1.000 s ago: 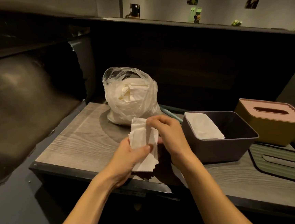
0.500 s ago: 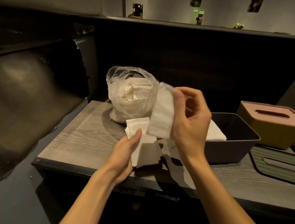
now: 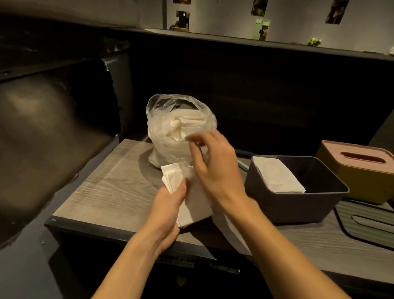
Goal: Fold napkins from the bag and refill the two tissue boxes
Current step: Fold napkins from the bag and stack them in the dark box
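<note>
Grey wood-grain tabletop (image 3: 104,193) fills the middle of the frame. Centre, at its far edge, the clear plastic bag (image 3: 165,128) stuffed with white napkins stands upright. Right of centre sits the dark open tissue box (image 3: 291,203), a folded white napkin (image 3: 277,175) lying inside; further right the yellow tissue box with pink slotted lid (image 3: 369,170), and a green slotted lid (image 3: 376,224) flat in the lower right. Mid-frame, left hand (image 3: 169,204) grips a stack of white folded napkins (image 3: 190,197), thumb on top. Right hand (image 3: 216,169) hovers above it, fingers loosely curled and blurred; whether they pinch anything, cannot tell.
</note>
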`<state>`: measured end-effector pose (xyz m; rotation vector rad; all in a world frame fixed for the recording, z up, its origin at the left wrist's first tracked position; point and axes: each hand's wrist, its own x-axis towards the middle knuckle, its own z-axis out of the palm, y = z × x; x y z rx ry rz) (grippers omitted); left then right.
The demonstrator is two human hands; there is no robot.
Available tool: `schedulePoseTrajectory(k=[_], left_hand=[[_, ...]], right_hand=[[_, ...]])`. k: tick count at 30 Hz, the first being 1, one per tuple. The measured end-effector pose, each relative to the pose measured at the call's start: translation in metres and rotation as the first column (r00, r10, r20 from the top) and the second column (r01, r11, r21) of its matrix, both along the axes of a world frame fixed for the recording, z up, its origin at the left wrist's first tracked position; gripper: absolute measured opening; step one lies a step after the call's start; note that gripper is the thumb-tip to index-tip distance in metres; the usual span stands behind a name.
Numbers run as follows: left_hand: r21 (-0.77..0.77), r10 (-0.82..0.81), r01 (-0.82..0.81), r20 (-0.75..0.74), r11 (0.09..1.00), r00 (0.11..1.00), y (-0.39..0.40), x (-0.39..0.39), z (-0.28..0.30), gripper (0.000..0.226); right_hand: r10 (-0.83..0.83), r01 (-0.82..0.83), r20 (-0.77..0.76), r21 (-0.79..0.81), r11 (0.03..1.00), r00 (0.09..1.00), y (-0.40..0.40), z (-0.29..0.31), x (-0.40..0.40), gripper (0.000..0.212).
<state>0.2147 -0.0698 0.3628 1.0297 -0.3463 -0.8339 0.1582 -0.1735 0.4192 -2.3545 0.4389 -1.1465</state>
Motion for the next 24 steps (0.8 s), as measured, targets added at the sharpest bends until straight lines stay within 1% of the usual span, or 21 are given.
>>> schedulePoseTrajectory(k=[2,3,5,7,8,9,10,12,14,16,18,20,22,24], left_hand=[[0.008,-0.009,0.009,0.001,1.000,1.000,-0.001,0.000,0.001,0.024],[0.015,-0.018,0.018,0.016,1.000,1.000,-0.001,-0.001,0.001,0.027],[0.023,-0.040,0.039,0.044,0.999,0.998,-0.002,-0.001,0.001,0.029],[0.026,-0.055,0.054,0.056,0.998,0.997,-0.001,-0.002,0.002,0.026],[0.031,-0.053,0.051,0.050,0.998,0.997,-0.001,-0.002,0.002,0.026],[0.041,-0.044,0.042,0.039,0.998,0.998,-0.001,-0.002,0.002,0.026],[0.055,-0.034,0.032,0.031,0.998,0.999,0.000,-0.002,0.002,0.024],[0.071,-0.025,0.024,0.022,0.997,0.999,0.000,-0.001,0.002,0.019],[0.068,-0.029,0.028,0.012,0.997,1.000,0.000,0.000,0.002,0.017],[0.063,-0.033,0.033,0.007,0.998,0.999,0.000,0.001,0.002,0.019],[0.058,-0.038,0.038,0.007,0.998,0.999,0.000,0.001,0.001,0.022],[0.055,-0.043,0.042,0.013,0.998,0.999,0.000,-0.001,0.001,0.022],[0.050,-0.048,0.048,0.013,0.998,0.999,0.001,-0.001,0.002,0.022],[0.051,-0.055,0.054,0.012,0.997,0.998,0.002,-0.001,0.003,0.022]], right_hand=[[0.019,-0.019,0.000,-0.049,0.999,1.000,-0.010,0.020,0.020,0.024],[0.033,-0.035,-0.034,-0.062,0.997,0.999,-0.016,0.029,0.031,0.028],[0.032,-0.048,-0.195,-0.076,0.996,0.980,-0.028,0.046,0.052,0.044],[-0.066,0.006,-0.407,-0.148,0.989,0.911,-0.042,0.056,0.070,0.060],[-0.129,0.043,-0.496,-0.182,0.982,0.858,-0.047,0.059,0.075,0.062],[-0.172,0.075,-0.561,-0.192,0.978,0.810,-0.051,0.060,0.078,0.061],[-0.189,0.097,-0.594,-0.184,0.978,0.782,-0.053,0.059,0.079,0.056],[-0.179,0.126,-0.590,-0.130,0.983,0.788,-0.056,0.056,0.079,0.047],[-0.154,0.153,-0.531,-0.047,0.987,0.833,-0.057,0.053,0.077,0.040],[-0.144,0.169,-0.460,0.012,0.986,0.876,-0.056,0.053,0.074,0.040],[-0.168,0.169,-0.440,-0.039,0.985,0.882,-0.056,0.053,0.071,0.036],[-0.219,0.168,-0.478,-0.148,0.975,0.850,-0.057,0.053,0.069,0.029],[-0.254,0.163,-0.529,-0.213,0.963,0.810,-0.059,0.053,0.071,0.023],[-0.287,0.162,-0.523,-0.272,0.949,0.803,-0.060,0.054,0.071,0.019]])
